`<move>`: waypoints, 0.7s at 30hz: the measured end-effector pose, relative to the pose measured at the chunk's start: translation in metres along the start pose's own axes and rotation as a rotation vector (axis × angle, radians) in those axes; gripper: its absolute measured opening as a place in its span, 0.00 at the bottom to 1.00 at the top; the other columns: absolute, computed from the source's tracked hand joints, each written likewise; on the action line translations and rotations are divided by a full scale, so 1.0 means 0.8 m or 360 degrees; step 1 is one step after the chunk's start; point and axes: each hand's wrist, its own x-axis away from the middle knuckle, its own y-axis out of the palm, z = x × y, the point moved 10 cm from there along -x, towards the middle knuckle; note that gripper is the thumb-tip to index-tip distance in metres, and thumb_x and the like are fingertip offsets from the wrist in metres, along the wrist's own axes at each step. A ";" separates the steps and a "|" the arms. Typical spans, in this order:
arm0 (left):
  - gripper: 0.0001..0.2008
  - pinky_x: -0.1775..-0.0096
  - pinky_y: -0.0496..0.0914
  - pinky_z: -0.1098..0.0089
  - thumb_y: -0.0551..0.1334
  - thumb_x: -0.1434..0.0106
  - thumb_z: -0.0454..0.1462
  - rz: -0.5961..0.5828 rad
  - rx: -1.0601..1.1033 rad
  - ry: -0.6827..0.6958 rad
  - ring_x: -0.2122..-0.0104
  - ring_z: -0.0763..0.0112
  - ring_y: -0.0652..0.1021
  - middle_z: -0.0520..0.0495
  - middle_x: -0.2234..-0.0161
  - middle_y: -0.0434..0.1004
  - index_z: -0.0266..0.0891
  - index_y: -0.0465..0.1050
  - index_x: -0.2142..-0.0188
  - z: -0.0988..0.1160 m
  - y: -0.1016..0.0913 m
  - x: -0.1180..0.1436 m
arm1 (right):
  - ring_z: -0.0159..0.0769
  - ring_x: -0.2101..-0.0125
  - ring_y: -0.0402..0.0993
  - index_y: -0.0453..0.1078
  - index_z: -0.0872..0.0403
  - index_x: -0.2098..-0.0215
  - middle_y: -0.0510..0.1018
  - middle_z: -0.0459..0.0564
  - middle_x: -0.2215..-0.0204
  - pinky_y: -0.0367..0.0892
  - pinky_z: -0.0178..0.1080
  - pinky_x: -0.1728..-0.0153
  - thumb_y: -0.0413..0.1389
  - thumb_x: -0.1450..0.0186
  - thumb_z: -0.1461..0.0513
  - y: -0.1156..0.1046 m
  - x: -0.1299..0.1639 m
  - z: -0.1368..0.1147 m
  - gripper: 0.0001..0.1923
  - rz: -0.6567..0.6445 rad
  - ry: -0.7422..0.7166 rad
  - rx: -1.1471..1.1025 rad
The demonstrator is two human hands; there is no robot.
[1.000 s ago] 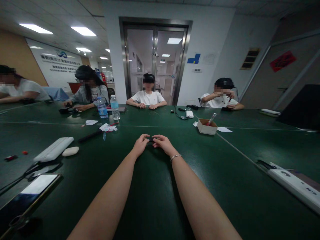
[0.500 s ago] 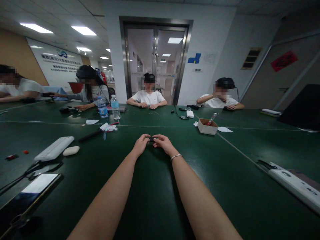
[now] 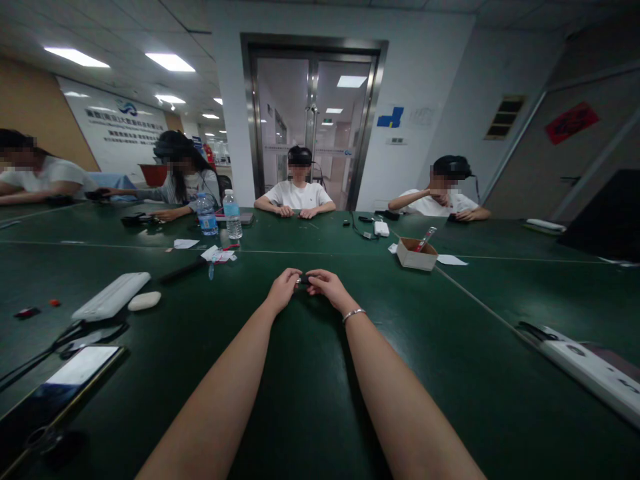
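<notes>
My left hand [image 3: 285, 292] and my right hand [image 3: 327, 288] meet over the middle of the green table [image 3: 310, 373]. Between their fingertips is a small black object [image 3: 304, 280] with a shiny, metal-looking end on the left side. Its kind is too small to make out. The fingers of my right hand are closed round the black part. My left thumb and fingers pinch at the shiny end. Both forearms rest low over the tabletop, and a silver bracelet [image 3: 354, 315] circles my right wrist.
To the left lie a phone [image 3: 65, 387], a white power bank [image 3: 111, 297] and a white oval case [image 3: 145, 301]. Two water bottles [image 3: 233, 217] stand beyond. A small box [image 3: 417, 255] and a white power strip [image 3: 590, 367] are to the right. Several people sit around the table.
The whole view has shifted very slightly. Both hands stay in place on the small black object, and a little more of its shiny end shows by my left fingers.
</notes>
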 end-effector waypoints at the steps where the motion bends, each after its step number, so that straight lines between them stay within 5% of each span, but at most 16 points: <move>1: 0.14 0.74 0.60 0.74 0.51 0.39 0.42 -0.0003 0.0002 -0.0006 0.78 0.74 0.66 0.53 0.79 0.63 0.38 0.70 0.62 0.000 0.000 0.000 | 0.28 0.79 0.74 0.71 0.59 0.63 0.77 0.48 0.76 0.71 0.29 0.77 0.61 0.43 0.66 0.000 0.000 0.000 0.10 -0.0001 -0.0001 -0.0004; 21: 0.14 0.69 0.63 0.72 0.51 0.39 0.40 -0.0053 -0.0065 0.0022 0.72 0.71 0.70 0.50 0.72 0.71 0.39 0.72 0.60 -0.001 0.002 -0.002 | 0.28 0.79 0.73 0.71 0.58 0.63 0.76 0.47 0.77 0.72 0.29 0.76 0.61 0.43 0.66 0.003 0.003 -0.004 0.09 0.0005 0.0012 -0.0010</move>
